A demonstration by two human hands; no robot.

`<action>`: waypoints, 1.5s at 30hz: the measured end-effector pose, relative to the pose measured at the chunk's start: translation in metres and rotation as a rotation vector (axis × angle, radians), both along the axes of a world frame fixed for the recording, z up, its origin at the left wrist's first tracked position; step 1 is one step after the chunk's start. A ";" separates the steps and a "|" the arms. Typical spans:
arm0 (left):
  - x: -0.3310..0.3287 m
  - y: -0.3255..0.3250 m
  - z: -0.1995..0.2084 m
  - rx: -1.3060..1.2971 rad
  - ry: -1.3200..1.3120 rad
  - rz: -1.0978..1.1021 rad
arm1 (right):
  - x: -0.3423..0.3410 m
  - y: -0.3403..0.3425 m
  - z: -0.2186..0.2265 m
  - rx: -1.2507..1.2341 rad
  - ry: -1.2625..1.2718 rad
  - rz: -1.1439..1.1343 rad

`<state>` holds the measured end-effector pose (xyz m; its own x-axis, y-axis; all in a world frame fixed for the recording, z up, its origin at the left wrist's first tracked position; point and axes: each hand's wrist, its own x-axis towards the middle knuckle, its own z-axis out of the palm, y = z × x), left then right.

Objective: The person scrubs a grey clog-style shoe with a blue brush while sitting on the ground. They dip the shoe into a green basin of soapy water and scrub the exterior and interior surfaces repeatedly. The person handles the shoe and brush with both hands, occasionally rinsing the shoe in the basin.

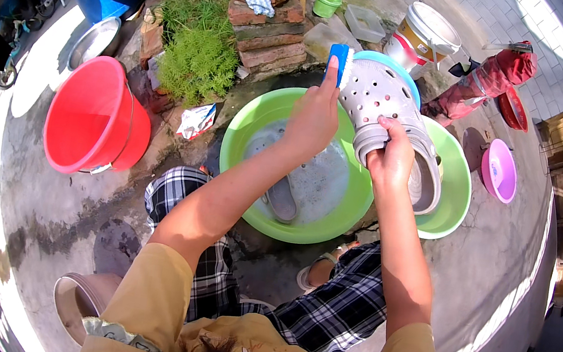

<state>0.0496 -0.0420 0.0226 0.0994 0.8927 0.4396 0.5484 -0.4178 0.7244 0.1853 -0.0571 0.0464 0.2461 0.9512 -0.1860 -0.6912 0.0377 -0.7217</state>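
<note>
My left hand is closed round a blue scrub brush, its white bristles turned toward the toe of a grey clog with holes. Gripping that clog near its strap and opening is my right hand, thumb on the upper. The clog is tilted up above the right side of a large green basin. Soapy, cloudy water fills part of the basin. A second grey clog lies partly in this water, half hidden by my left forearm.
A second green basin stands right of the first, a blue basin rim behind the clog. Left is a red bucket; right, a purple bowl. Behind are plants, stacked bricks and a white bucket.
</note>
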 end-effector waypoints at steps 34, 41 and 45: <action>0.009 -0.037 -0.004 0.013 -0.053 -0.207 | -0.006 -0.005 0.010 0.048 -0.030 0.411; -0.027 0.028 -0.005 0.227 -0.168 0.080 | -0.023 -0.019 -0.013 0.280 -0.772 0.770; -0.039 0.018 0.015 0.025 -0.341 0.160 | 0.000 0.002 -0.003 0.018 -0.332 0.577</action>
